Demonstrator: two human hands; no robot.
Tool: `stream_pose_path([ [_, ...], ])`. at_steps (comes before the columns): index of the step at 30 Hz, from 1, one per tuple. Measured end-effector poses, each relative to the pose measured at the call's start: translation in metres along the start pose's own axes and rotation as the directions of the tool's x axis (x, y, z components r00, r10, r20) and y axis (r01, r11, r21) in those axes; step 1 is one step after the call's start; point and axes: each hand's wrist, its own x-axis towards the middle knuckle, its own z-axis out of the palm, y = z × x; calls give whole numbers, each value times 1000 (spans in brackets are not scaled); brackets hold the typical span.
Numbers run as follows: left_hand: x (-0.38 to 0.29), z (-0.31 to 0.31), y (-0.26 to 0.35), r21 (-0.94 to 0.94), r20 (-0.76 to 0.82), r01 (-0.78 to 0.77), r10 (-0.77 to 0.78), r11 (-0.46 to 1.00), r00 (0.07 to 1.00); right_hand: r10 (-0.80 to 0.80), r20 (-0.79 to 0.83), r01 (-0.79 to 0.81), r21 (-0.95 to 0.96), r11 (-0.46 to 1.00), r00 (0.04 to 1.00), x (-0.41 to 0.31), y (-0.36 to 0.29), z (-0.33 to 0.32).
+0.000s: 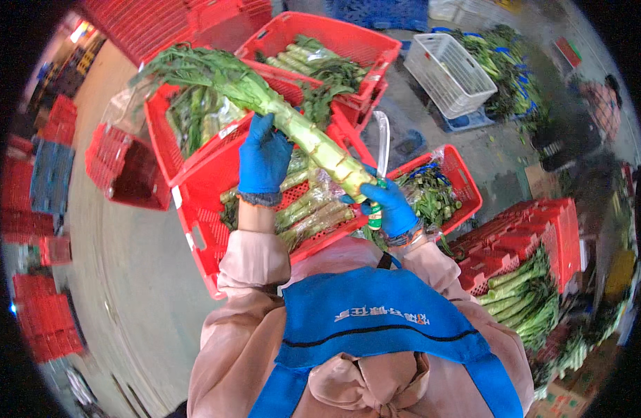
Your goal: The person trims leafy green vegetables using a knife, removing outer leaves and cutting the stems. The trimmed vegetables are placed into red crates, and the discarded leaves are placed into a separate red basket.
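Note:
A long celtuce (320,146) with a pale, peeled-looking stem and leafy top slants across in front of me. Gloved in blue, my left hand (265,157) grips the stem just below the leaves. My right hand (393,206), also in a blue glove, holds the green handle of a curved knife (384,141), its blade pointing away from me. Fingers of that same hand touch the stem's thick lower end. Below the celtuce is a red plastic crate (200,209) with several plastic-wrapped celtuce stems (315,214) lying in it.
More celtuce fills red crates at the far left (158,120) and far middle (351,31). At right stand a red crate of leaf trimmings (469,196) and stacked red crates (563,235) beside loose celtuce (524,298). A white crate (448,78) sits farther back. Another person (602,112) is at far right.

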Motion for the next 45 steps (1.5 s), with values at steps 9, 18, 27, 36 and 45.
stream_pose_path([
  [9,-45,107,-35,325,762,-750,-310,-576,568,-212,-117,188,-186,965,970,-64,-77,-67],
  [18,-17,111,-132,892,423,-424,-617,156,663,-571,-260,403,-491,773,779,-112,-90,-100],
  [27,-24,148,-192,942,151,231,-924,242,352,-790,-147,-240,-971,0,595,-133,-88,-125],
  [36,-23,177,-226,958,133,224,-969,180,208,-821,-132,-177,-984,39,556,-123,-70,-196],
  [45,-10,233,-198,873,439,-317,-879,369,187,17,-859,-859,-512,20,512,-199,78,-411],
])
